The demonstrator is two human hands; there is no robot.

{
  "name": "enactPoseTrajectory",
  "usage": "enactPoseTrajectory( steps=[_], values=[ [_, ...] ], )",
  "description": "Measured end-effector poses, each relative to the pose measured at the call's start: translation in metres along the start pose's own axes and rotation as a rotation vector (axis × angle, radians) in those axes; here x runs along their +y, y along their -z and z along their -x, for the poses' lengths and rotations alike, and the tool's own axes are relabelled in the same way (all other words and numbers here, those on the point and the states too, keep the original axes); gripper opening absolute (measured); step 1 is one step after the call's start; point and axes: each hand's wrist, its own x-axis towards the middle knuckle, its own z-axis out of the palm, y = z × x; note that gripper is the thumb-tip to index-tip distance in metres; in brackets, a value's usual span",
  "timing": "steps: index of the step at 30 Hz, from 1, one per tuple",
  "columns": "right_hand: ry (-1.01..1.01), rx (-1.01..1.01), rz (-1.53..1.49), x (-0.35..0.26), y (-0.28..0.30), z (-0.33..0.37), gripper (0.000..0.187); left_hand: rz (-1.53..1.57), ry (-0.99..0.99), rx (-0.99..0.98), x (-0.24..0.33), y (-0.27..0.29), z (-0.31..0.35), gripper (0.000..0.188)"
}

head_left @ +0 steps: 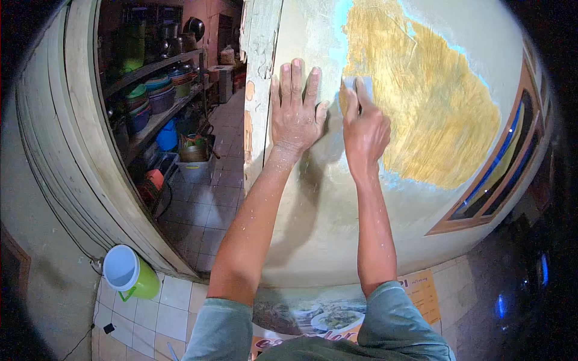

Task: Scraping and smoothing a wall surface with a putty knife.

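My left hand (295,117) lies flat against the pale painted wall (328,234), fingers stretched upward, just right of a peeling door frame (259,96). Flecks of pale debris speckle that hand and forearm. In my right hand (367,138) is a scraper with a flat greyish blade (368,89); the fingers press along it, and its handle is hidden in the grip. The blade meets the wall at the left edge of a large bare yellow-brown patch (433,108). Streaks run over this patch, and light-blue paint shows along its ragged border.
Left of the frame, a doorway opens onto shelves (153,69) with stacked baskets and pots. A green bucket (143,283) stands on the tiled floor (171,304). Printed sheeting (277,301) lies below me. A wood-framed window (494,174) is at right.
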Motion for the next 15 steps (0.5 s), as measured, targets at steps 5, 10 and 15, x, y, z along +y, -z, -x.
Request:
enactPoseTrajectory(
  steps=[5,10,15],
  values=[
    [0.039,0.021,0.012,-0.015,0.005,-0.031,0.040,0.000,-0.018,0.017,0.003,-0.004,-0.001,0.078],
    [0.007,-0.030,0.045,-0.013,0.007,-0.013,0.038,0.019,-0.009,-0.002,0.001,-0.002,0.001,0.077],
    [0.021,0.017,-0.003,-0.011,0.009,-0.016,0.035,0.022,-0.004,-0.006,0.005,-0.003,-0.001,0.076]
  ],
)
